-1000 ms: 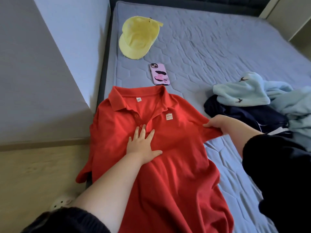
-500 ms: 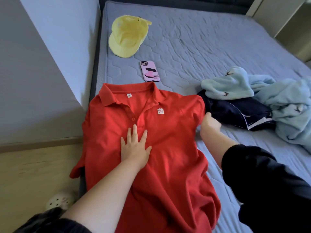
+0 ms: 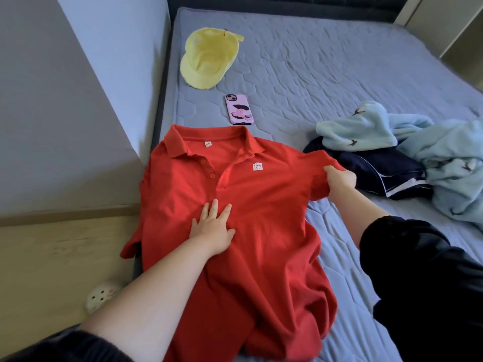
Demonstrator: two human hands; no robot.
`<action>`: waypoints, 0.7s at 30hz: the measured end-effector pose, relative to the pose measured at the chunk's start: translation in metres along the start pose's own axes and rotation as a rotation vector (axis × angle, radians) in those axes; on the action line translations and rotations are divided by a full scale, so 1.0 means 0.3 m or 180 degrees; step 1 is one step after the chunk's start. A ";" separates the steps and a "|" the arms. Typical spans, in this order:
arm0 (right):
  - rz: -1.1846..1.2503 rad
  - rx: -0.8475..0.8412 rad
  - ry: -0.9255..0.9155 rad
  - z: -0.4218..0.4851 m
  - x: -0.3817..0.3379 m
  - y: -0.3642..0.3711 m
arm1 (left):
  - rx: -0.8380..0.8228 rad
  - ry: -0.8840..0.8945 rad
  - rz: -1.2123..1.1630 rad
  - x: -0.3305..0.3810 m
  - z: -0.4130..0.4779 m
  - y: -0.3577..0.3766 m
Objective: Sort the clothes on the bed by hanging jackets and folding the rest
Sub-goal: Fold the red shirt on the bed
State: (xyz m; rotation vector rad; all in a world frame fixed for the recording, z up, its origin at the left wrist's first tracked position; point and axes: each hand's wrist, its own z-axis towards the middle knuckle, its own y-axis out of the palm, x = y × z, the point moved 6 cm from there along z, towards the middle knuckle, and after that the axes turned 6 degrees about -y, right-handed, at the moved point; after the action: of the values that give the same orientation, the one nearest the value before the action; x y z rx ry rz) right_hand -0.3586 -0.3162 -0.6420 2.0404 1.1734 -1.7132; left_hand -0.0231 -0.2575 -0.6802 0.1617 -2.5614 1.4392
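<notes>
Since the red polo shirt (image 3: 264, 246) is light, soft & floppy, it prob folds best taken by sleeve & shoulder; it lies face up at the left edge of the bed (image 3: 339, 61), left hand (image 3: 213, 228) flat on its chest, right hand (image 3: 339, 178) pinching the sleeve. Quilted bed top looks grippy; wall (image 3: 104, 74) close on left

The red polo shirt (image 3: 261, 231) runs off the bottom edge. The navy garment (image 3: 379, 165) lies partly under the light blue fleece (image 3: 444, 158), which the right edge cuts. The neck label (image 3: 207, 144) is too small to read.
</notes>
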 end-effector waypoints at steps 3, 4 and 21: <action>0.0031 -0.0630 0.0461 -0.017 0.028 0.026 | -0.0061 0.0002 0.0034 -0.004 0.004 -0.002; -0.0220 -0.0416 0.0309 -0.008 0.020 0.001 | -0.0076 0.0007 0.0047 -0.004 0.004 -0.002; -0.4047 -0.1547 -0.1628 -0.417 0.313 0.247 | -0.0158 0.0113 0.0566 -0.036 0.027 0.036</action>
State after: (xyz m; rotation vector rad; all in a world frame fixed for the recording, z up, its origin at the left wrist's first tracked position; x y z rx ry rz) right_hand -0.2174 -0.2464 -0.7136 0.3949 2.5436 -1.8205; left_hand -0.0155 -0.2590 -0.6958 -0.1007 -2.6365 1.4208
